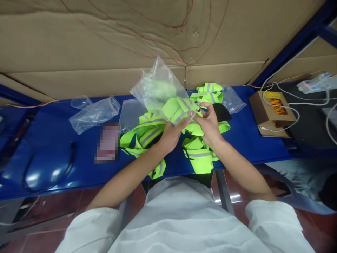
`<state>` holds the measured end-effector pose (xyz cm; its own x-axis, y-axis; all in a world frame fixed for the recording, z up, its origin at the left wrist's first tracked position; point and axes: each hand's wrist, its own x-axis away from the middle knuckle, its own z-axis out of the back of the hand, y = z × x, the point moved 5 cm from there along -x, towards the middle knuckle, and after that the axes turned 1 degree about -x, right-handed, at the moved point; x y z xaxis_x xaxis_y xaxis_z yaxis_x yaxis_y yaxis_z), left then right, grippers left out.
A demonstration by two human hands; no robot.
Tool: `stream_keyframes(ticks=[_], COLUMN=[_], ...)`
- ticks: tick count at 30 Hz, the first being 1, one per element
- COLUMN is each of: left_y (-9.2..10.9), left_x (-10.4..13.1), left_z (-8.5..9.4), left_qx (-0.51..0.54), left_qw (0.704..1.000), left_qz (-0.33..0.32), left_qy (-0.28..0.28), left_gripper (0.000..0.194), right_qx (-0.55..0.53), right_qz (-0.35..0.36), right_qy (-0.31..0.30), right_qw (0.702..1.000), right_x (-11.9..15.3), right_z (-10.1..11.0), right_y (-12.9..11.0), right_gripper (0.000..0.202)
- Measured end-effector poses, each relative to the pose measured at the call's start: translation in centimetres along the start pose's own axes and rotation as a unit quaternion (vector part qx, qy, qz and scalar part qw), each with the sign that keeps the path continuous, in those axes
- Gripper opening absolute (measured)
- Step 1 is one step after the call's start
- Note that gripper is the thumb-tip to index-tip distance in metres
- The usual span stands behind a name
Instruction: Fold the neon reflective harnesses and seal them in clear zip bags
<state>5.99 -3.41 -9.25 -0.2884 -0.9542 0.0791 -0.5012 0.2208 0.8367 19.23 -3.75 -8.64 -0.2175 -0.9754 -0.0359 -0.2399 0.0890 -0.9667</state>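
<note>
My left hand (171, 135) and my right hand (207, 124) meet above the blue table (52, 140). Together they pinch the mouth of a clear plastic bag (155, 88) that stands up and back from the hands. A folded neon-green reflective strap (177, 109) with grey stripes sits partly inside the bag's opening. Loose green straps lie under the hands: one pile (143, 135) on the left, another folded bundle (198, 156) at the table's front edge, and a third (209, 89) further back.
Empty clear bags (94, 114) lie at the left of the table, with a blurred dark card (107, 142) beside them. A black cable (70, 161) loops at the left. A brown cardboard box (272, 112) with white cables stands at the right. Cardboard sheets (105, 42) back the table.
</note>
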Motion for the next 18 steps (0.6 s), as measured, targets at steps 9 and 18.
stream_keyframes(ticks=[9, 18], left_y=[2.8, -1.4], left_x=[-1.6, -0.2], left_z=[3.6, 1.2], left_qx=[0.011, 0.053], left_qw=[0.988, 0.996], left_qz=[-0.034, 0.064], left_qy=[0.152, 0.042], left_gripper=[0.045, 0.036], right_qx=[0.051, 0.066], right_qz=[0.001, 0.042], right_qy=[-0.118, -0.040], right_qw=[0.992, 0.996], right_x=[0.1, 0.6], right_z=[-1.5, -1.0], right_y=[0.5, -0.2], right_gripper=[0.070, 0.055])
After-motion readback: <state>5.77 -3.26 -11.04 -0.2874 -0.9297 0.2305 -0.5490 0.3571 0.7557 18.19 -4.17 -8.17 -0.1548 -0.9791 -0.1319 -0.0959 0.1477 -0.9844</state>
